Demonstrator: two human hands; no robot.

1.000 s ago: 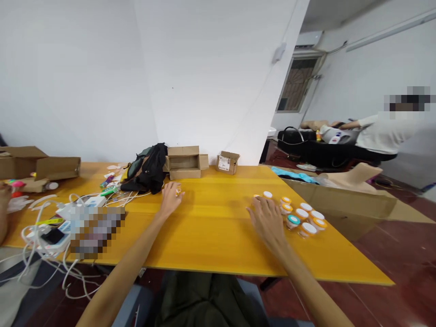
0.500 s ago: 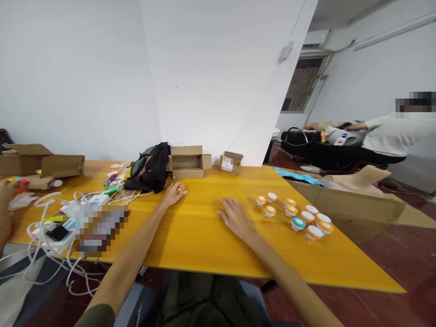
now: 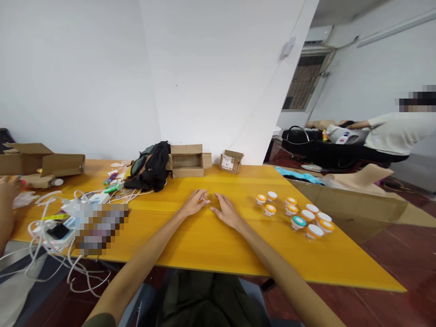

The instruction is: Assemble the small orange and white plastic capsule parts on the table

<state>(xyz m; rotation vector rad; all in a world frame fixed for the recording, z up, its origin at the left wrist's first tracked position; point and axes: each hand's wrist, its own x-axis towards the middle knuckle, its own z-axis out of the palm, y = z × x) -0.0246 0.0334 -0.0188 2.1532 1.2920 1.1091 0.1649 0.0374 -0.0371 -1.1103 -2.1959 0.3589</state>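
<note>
Over the middle of the table, my left hand is closed around a small jar, of which only a clear, orange-tinged bit shows between the fingers. Just to its right, my right hand is open and holds nothing, its fingers a little apart and the thumb toward the left hand. A gap of table separates the two hands. Right of my right hand stand several small clear jars with orange-rimmed white lids. Among them is a jar with a teal lid.
A small open cardboard box, a smaller box and a black bag stand along the wall. Tangled white cables and power strips cover the left side. A co-worker's hand is at the left edge; another person sits far right.
My left hand has moved right and toward me with the jar, from near the bag to the table's middle. My right hand has shifted slightly left, so the hands are now close together.
</note>
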